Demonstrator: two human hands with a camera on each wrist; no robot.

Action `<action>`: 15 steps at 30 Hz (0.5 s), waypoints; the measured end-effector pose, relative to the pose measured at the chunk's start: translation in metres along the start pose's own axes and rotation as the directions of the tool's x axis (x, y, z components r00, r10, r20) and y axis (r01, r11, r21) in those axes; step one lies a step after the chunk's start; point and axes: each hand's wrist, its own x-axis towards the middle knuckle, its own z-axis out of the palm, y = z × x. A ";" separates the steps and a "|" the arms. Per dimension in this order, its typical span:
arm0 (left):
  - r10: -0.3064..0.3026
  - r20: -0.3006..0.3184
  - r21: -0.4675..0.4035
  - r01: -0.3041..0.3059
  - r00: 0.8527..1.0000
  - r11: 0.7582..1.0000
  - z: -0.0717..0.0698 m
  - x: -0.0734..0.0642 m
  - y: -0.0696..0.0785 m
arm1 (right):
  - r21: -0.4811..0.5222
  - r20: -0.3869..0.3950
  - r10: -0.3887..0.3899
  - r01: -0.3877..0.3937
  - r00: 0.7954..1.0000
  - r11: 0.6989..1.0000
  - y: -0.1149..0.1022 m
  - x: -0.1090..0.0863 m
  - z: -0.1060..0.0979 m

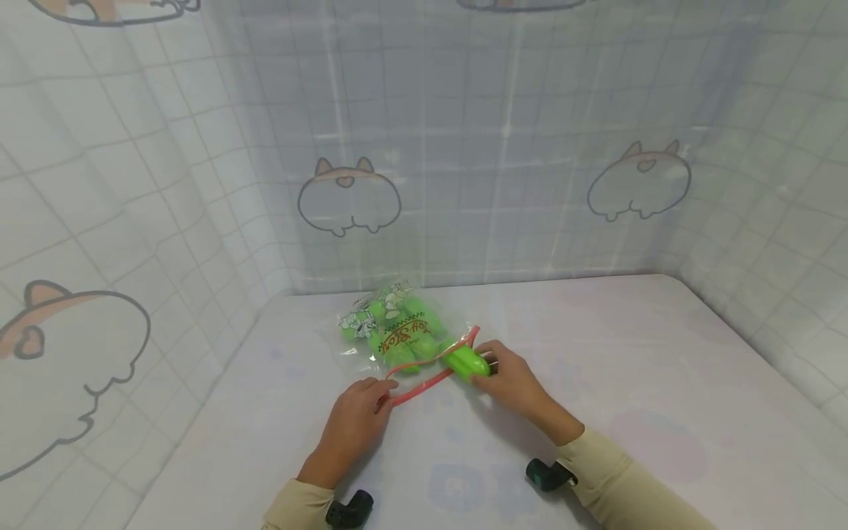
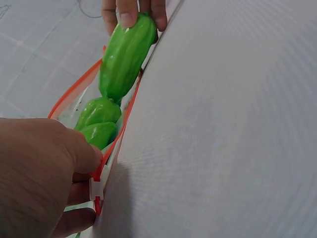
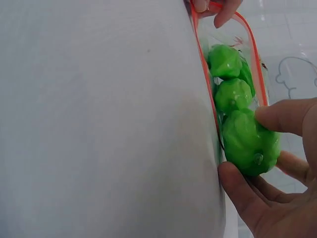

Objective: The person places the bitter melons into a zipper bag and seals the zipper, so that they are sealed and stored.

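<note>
A clear zip bag [image 1: 349,352] with red zip edges and a cartoon print lies on the table, its mouth toward me. Several glossy green vegetable-like pieces [image 2: 99,114] are inside. At the near left corner of the mouth, my left hand [image 1: 358,414] pinches the red edge [image 2: 98,171] close to a white slider [image 2: 96,189]. My right hand [image 1: 515,379] grips a plump, ribbed green vegetable [image 1: 467,362] by its outer end, fingers and thumb around it. The vegetable's other end lies within the bag's opening, close against the smaller green pieces [image 3: 233,94].
The white table [image 1: 629,353] extends to both sides of the bag. Behind it hangs a grid-patterned curtain [image 1: 457,162] with corgi drawings, meeting the table's back edge. A dark wrist camera [image 1: 548,475] sits under my right sleeve, another [image 1: 351,509] beside the left.
</note>
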 end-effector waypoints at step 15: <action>0.016 -0.022 -0.004 -0.016 1.000 1.000 0.001 0.000 -0.001 | -0.060 0.014 -0.017 0.017 1.000 0.998 -0.003 0.004 0.002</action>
